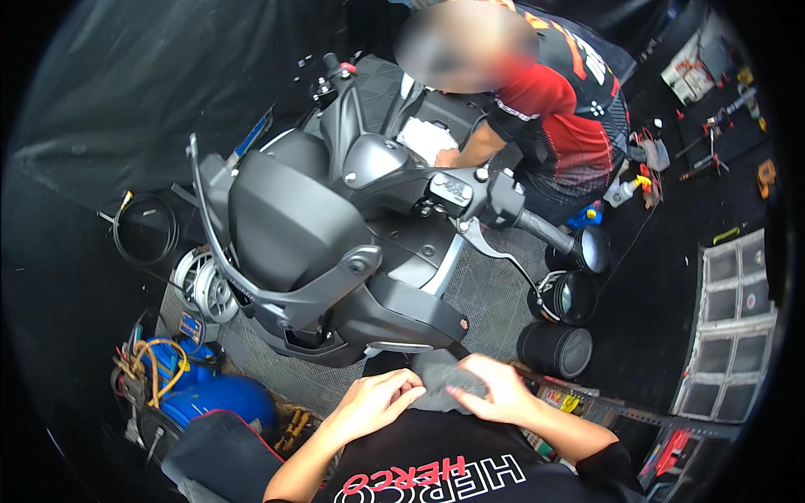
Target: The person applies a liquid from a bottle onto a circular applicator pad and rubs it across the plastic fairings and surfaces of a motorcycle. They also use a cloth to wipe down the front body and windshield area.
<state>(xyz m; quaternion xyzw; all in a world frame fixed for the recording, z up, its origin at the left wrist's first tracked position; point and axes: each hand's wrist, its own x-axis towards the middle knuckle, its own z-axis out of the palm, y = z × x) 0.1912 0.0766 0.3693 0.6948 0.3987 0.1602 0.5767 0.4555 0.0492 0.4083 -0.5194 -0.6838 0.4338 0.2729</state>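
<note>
A crumpled grey cloth (434, 393) lies between my two hands, just in front of my dark shirt. Thumb and curled fingers of my left hand (380, 399) pinch together at the cloth's left edge. From the other side, my right hand (500, 391) grips it, thumb on top and fingers bent around the far edge. Directly beyond my hands stands a matte grey scooter (295, 220), its front end towards me. Its brake lever (487, 245) and handlebar grip (546, 231) point to the right.
A co-worker (560, 126) bends over the scooter's far side, one hand at a white item (427, 139). Black round containers (547, 349) stand at right, beside a metal shelf edge (660, 418). A blue tank (217, 399) with hoses and white wheel rims (217, 295) are at left.
</note>
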